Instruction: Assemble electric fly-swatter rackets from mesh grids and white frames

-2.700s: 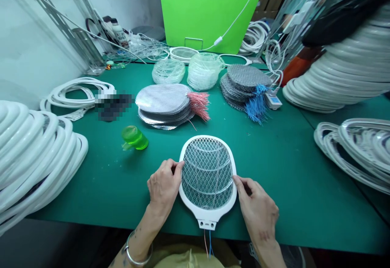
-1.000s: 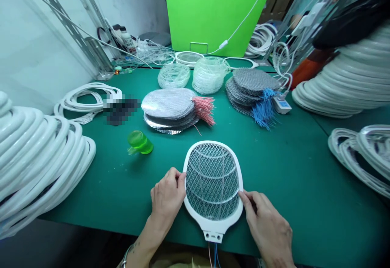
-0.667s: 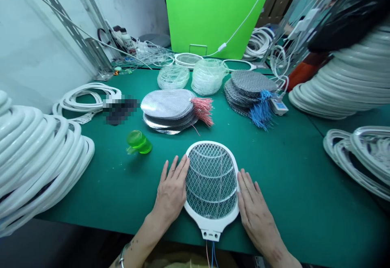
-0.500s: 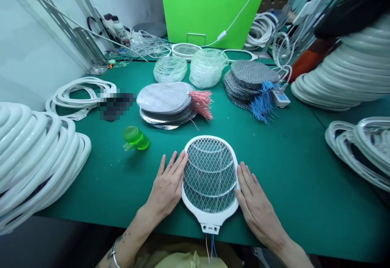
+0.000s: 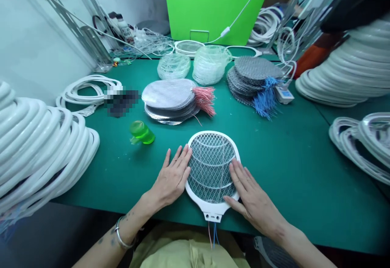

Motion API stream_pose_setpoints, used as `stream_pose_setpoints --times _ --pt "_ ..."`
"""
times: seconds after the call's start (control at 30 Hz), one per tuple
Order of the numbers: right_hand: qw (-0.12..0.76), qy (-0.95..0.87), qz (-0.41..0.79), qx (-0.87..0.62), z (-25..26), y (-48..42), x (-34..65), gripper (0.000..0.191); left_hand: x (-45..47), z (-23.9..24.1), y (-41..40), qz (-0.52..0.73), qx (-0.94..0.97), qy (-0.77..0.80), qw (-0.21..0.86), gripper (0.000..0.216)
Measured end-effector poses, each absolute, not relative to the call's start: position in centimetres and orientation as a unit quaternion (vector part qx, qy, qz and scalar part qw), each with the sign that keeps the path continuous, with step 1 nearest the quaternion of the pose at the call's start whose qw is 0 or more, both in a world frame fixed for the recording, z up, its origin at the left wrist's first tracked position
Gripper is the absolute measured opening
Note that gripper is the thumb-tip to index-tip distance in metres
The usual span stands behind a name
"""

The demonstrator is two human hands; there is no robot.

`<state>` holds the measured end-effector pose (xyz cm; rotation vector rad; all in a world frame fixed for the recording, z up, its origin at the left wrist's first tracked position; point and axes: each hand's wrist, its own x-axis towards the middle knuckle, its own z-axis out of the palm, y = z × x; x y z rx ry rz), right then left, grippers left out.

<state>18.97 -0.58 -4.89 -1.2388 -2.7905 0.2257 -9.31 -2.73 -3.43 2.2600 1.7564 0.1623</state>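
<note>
A white mosquito racket head with metal mesh inside its frame lies flat on the green table, its neck toward me. Pink and blue wires hang from the neck over the table edge. My left hand lies open with fingers stretched, touching the left rim. On the other side my right hand rests open across the right rim, its fingertips over the mesh. Farther back sit silver mesh sheets with pink wires and darker mesh sheets with blue wires.
A green jar is left of the racket head. White frames pile up at the left and right. Clear plastic ring bundles stand before a bright green panel. A small white device sits by the blue wires.
My right hand has shifted from the outer right edge onto the rim and mesh. My left hand stays at the left rim. The whole view has moved slightly.
</note>
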Motion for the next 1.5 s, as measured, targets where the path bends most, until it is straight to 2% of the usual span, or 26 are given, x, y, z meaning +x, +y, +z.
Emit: stream_pose_setpoints --times 0.07,0.17,0.27,0.57,0.73,0.87,1.0,1.13,1.33,1.4,1.5 --pt "0.018 -0.914 0.113 -0.388 -4.7 -0.7 18.9 0.088 -9.9 -2.8 -2.6 0.043 0.795 0.577 0.181 0.071" --pt "0.005 -0.895 0.153 -0.419 -4.6 -1.2 18.6 0.111 -10.5 -2.2 -2.3 0.031 0.819 0.532 0.215 0.112" --pt "-0.005 -0.877 0.177 -0.447 -4.4 -1.5 18.2 0.115 -10.6 -2.2 -2.1 0.021 0.821 0.527 0.219 0.123" --pt "-0.070 -0.848 0.234 -0.471 -3.6 -1.2 17.8 0.113 -10.7 -1.4 -1.9 0.028 0.827 0.518 0.216 0.118" --pt "-0.093 -0.844 0.249 -0.466 -3.2 -0.7 17.5 0.111 -8.6 -2.1 2.1 0.110 0.797 0.580 0.127 0.074" --pt "-0.119 -0.838 0.254 -0.467 -3.1 -0.4 17.5 0.115 -7.4 -3.9 5.0 0.106 0.815 0.562 0.094 0.065" --pt "-0.114 -0.842 0.265 -0.456 -4.4 -0.2 18.0 0.116 -7.2 -3.2 6.4 0.096 0.824 0.548 0.112 0.063" --pt "-0.089 -0.851 0.263 -0.446 -6.0 -0.2 18.4 0.115 -4.4 -2.4 8.8 0.128 0.867 0.461 0.142 0.057" --pt "-0.095 -0.845 0.265 -0.454 -4.6 -0.2 18.0 0.115 -2.6 -1.1 10.6 0.070 0.879 0.404 0.244 0.056" --pt "-0.103 -0.838 0.272 -0.461 -3.9 -0.2 17.8 0.114 -4.9 0.9 8.9 0.156 0.859 0.448 0.193 0.052" --pt "-0.090 -0.836 0.266 -0.472 -3.6 -0.4 17.7 0.113 -10.4 2.9 4.4 0.402 0.665 0.628 -0.042 0.051"
